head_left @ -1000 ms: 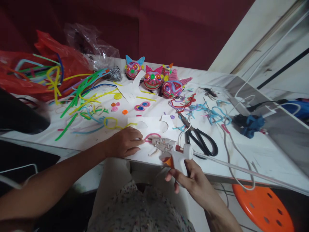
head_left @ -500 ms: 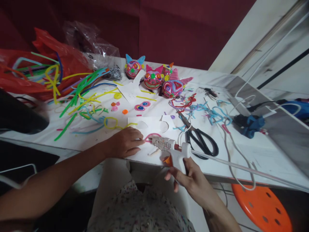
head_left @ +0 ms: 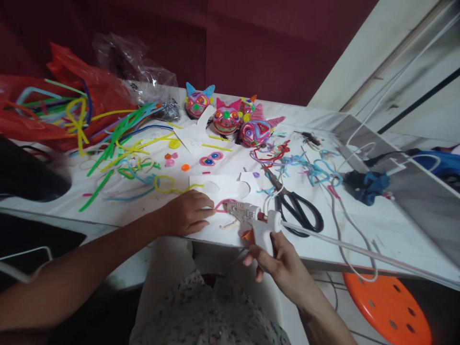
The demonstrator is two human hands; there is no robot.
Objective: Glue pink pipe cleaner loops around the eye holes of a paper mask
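My left hand [head_left: 187, 213] rests near the table's front edge, its fingertips pinching the end of a pink pipe cleaner loop [head_left: 225, 201]. My right hand [head_left: 275, 258] is wrapped round the handle of a white glue gun [head_left: 264, 230] with an orange trigger. The gun's nozzle points left and lies at the pink loop, close to my left fingertips. Just behind is a white paper [head_left: 201, 181] with cut-out holes. Black-handled scissors [head_left: 300, 211] lie right of the gun.
Colourful decorated heads [head_left: 227, 117] stand at the back. Green pipe cleaners [head_left: 111, 139] and a red bag [head_left: 89, 72] are on the left. Blue scraps [head_left: 323, 170] and a white cable [head_left: 341, 230] lie right. An orange stool [head_left: 388, 306] is below.
The glue gun's nozzle has shifted slightly along the pink loop. My left hand keeps its place, and the whole view has moved a little.
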